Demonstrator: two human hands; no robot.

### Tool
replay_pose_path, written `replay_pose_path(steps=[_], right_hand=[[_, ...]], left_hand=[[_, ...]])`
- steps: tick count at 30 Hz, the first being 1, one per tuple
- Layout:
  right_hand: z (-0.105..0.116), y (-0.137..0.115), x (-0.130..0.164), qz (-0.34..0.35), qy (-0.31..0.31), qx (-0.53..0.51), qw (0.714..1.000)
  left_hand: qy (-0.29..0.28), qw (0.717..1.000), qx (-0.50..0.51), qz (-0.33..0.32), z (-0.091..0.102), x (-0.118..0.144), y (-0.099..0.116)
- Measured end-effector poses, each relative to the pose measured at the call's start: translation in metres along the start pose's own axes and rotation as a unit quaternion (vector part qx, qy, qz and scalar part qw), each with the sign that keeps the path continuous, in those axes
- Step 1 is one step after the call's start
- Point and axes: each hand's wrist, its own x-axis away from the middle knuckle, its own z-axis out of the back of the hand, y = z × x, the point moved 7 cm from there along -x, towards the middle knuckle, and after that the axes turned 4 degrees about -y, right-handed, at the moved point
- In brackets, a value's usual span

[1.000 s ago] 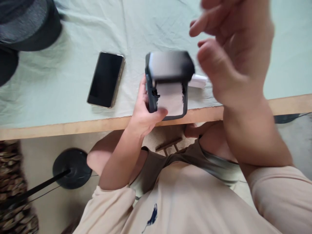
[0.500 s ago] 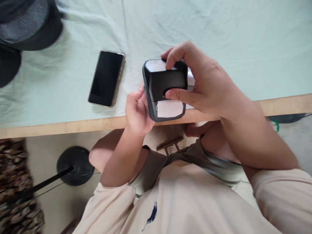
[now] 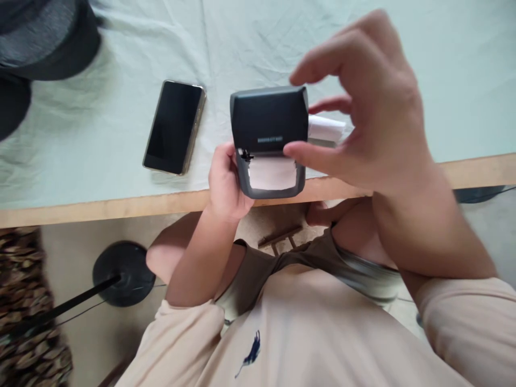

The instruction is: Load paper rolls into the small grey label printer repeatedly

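My left hand grips a small dark grey printer from its left side and holds it over the table's front edge. White paper shows below the printer's dark lid. My right hand hovers just right of the printer with fingers spread; its thumb tip is at the lid's lower right corner, and nothing is in it. A white paper roll lies on the cloth behind the printer, partly hidden by my right hand.
A black phone lies face up on the pale green cloth left of the printer. Dark caps sit at the far left corner. The wooden table edge runs across. A black stand base rests on the floor.
My right hand came down onto the printer's lid, pressed it, and has now lifted off with fingers spread. The lid now sits lower over the paper. The left hand kept its hold.
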Motion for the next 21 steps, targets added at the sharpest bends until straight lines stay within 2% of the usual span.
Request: replay_pose_path(steps=[3, 5, 7, 10, 12, 14, 16, 18, 21], right_hand=[[0.009, 0.001, 0.004, -0.022, 0.100, 0.010, 0.995], [0.012, 0.003, 0.005, -0.030, 0.120, -0.017, 0.992], [0.011, 0.002, 0.004, -0.011, 0.111, -0.054, 0.992], [0.006, 0.001, 0.000, -0.011, 0.048, -0.021, 0.999], [-0.005, 0.007, -0.002, -0.065, -0.040, 0.070, 0.995], [-0.015, 0.014, -0.002, -0.129, -0.129, 0.153, 0.971], [-0.023, 0.016, 0.000, -0.166, -0.191, 0.201, 0.946], [-0.027, 0.014, 0.001, -0.181, -0.222, 0.230, 0.930], [-0.022, 0.010, 0.002, -0.189, -0.228, 0.256, 0.920]], left_hand=[[-0.089, 0.996, 0.012, -0.030, -0.012, 0.004, 0.005], [-0.137, 0.990, 0.000, -0.019, -0.017, 0.006, 0.003], [-0.155, 0.987, -0.017, -0.030, -0.017, 0.008, 0.003], [-0.160, 0.986, -0.036, -0.037, -0.014, 0.008, 0.001], [-0.176, 0.983, -0.035, -0.026, -0.015, 0.008, -0.002], [-0.195, 0.980, -0.034, -0.018, -0.017, 0.009, -0.004], [-0.205, 0.978, -0.042, -0.012, -0.019, 0.009, -0.005], [-0.203, 0.978, -0.052, -0.008, -0.019, 0.009, -0.006], [-0.200, 0.979, -0.040, 0.002, -0.021, 0.008, -0.006]])
